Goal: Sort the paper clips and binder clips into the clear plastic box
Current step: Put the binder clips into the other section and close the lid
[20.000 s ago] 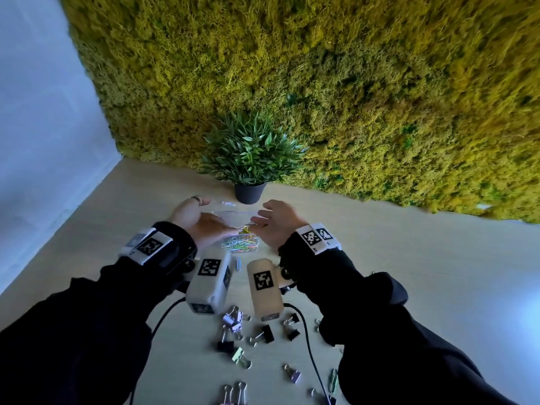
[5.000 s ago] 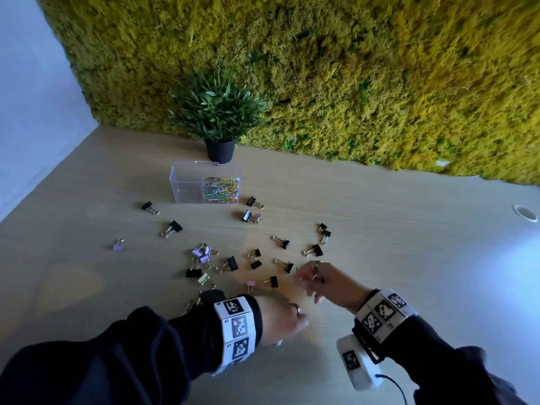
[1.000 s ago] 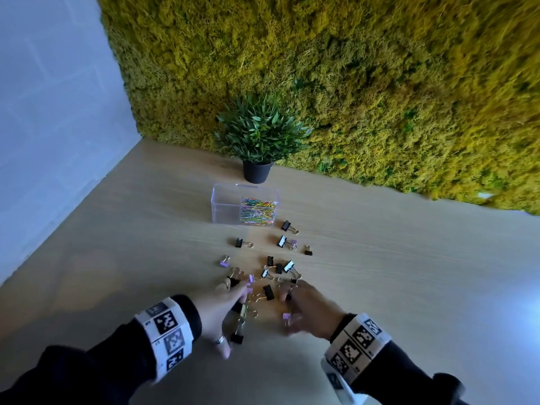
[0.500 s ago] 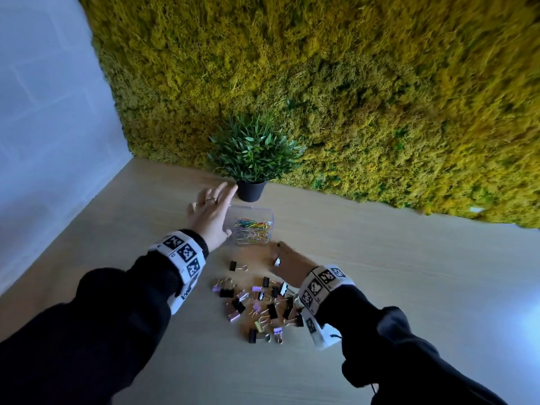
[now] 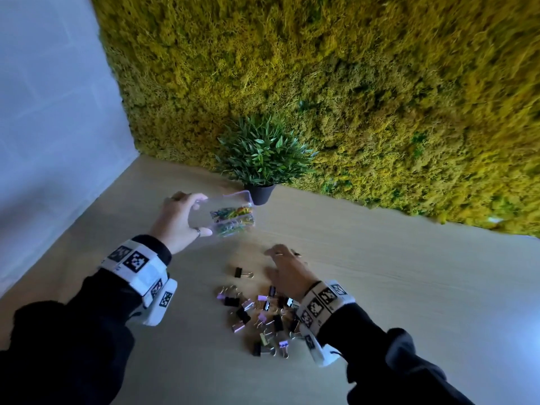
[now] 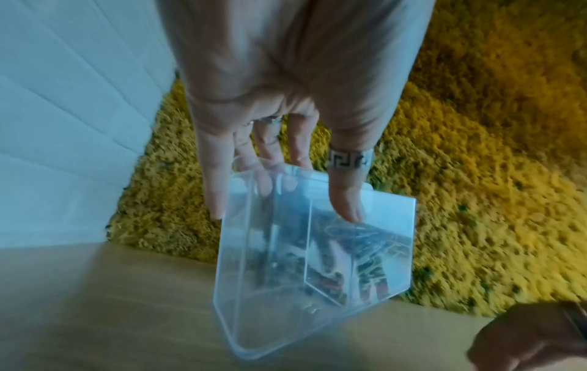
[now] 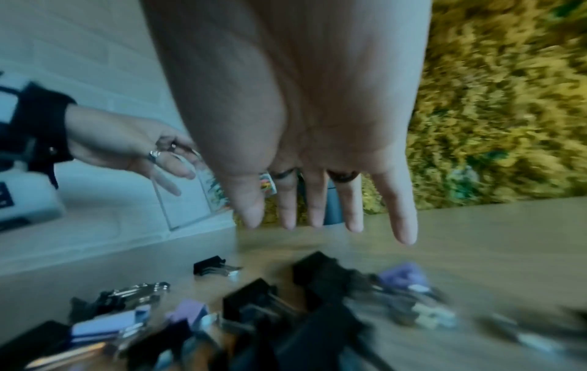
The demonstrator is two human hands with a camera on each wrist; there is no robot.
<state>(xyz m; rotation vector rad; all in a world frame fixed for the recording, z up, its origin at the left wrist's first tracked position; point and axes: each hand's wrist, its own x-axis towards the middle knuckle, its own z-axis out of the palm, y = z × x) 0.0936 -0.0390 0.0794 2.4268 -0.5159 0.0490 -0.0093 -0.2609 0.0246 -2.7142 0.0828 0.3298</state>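
in the head view our left hand (image 5: pixel 178 222) grips the clear plastic box (image 5: pixel 230 213), lifted and tilted, with colourful wire paper clips (image 5: pixel 233 219) in its far compartment. our right hand (image 5: pixel 287 271) hovers with relaxed fingers over the heap of black and lilac binder clips (image 5: pixel 260 314) on the pale wooden table (image 5: pixel 380 287). square black-and-white coded tags on both wristbands; no readable words.

left wrist view: thumb and fingers clamp the box's end wall.

right wrist view: fingers spread straight, holding nothing, above blurred binder clips.
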